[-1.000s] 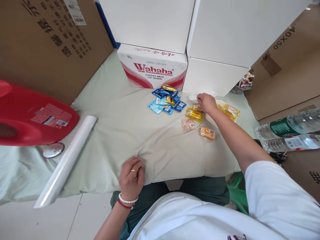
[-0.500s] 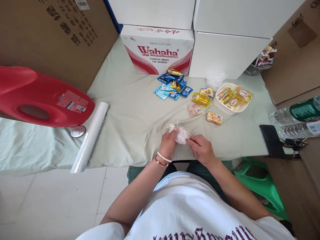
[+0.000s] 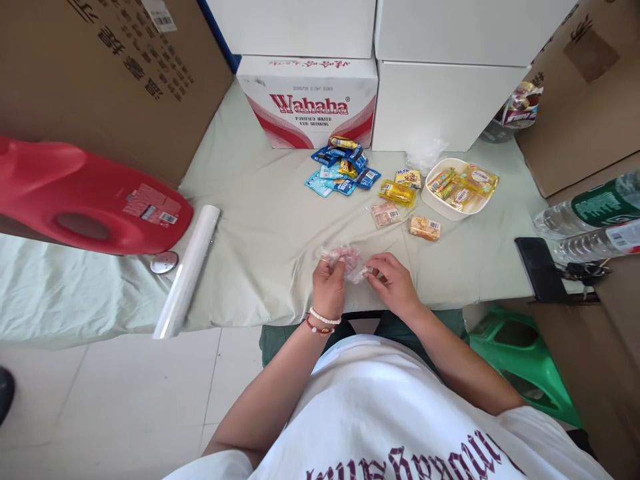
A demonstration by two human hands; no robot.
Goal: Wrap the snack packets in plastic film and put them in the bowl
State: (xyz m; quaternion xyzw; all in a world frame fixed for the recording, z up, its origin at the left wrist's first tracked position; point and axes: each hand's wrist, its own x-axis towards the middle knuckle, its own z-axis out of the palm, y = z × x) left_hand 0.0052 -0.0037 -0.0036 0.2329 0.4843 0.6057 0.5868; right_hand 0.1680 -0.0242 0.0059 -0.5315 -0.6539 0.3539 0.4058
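Above the table's near edge, a crumpled piece of clear plastic film [image 3: 354,267] is between my two hands. My left hand [image 3: 330,283] grips its left side, thumb on top. Something pinkish shows through the film, too wrapped to name. The fingertips of my right hand [image 3: 393,280] pinch the film's right edge. Just beyond lie a pink-wrapped snack [image 3: 385,215], an orange-brown wrapped snack [image 3: 425,228], a yellow packet [image 3: 397,193] and a small yellow box-like packet [image 3: 408,178].
A white bowl [image 3: 450,212] holds yellow snack packets. Blue packets [image 3: 357,175] lie heaped before the Wahaha carton [image 3: 310,103]. On the left are a film roll [image 3: 187,270] and a red jug [image 3: 100,200]. Bottles [image 3: 600,243] and a black phone [image 3: 540,269] lie right.
My hands have turned the film bundle, and more pink shows through it. The film looks more spread out at its right side. The camera view has shifted slightly.
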